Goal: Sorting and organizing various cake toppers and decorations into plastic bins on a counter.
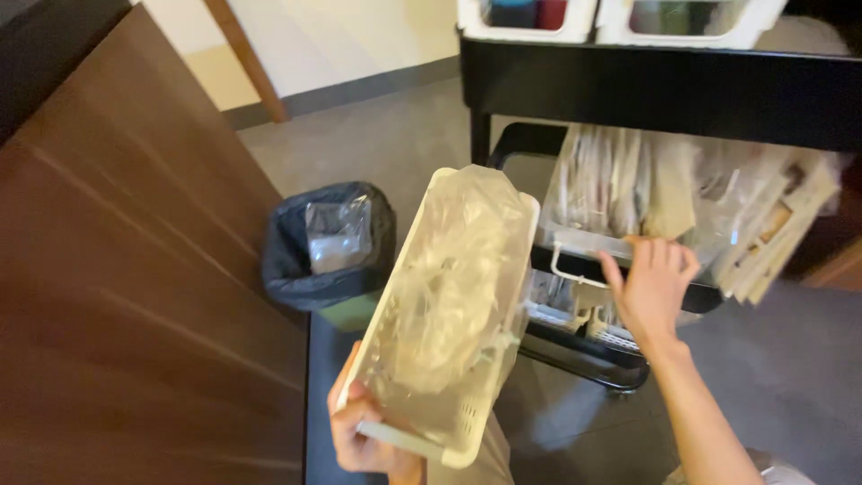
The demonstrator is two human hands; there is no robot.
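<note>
- One left hand [364,437] shows at the bottom edge; its fingers are curled tight around the near end of one white plastic basket [449,314], long and narrow, held tilted up and away from the person.
- Inside that basket lies a wad of clear crumpled plastic bags [449,296], filling it almost from end to end; how many bags cannot be told.
- One right hand [653,283] reaches forward, fingers spread and open, holding nothing, the fingertips touching the rim of a second white basket [575,241] on the middle shelf of a black cart [628,90].
- This second basket is packed with upright clear and pale packages [611,180]; more flat packs [781,224] lean out to the right, tan and white, too blurred to count.
- A lower shelf [584,350] of the cart holds white slotted containers, partly hidden.
- Two white bins [620,22] stand side by side on the cart's top, cut off by the frame.
- One bin [328,247] lined with a black bag stands on the grey floor, left of the held basket, with a single clear wrapper [337,233] lying in it.
- One brown wooden surface [117,269] fills the left side.
</note>
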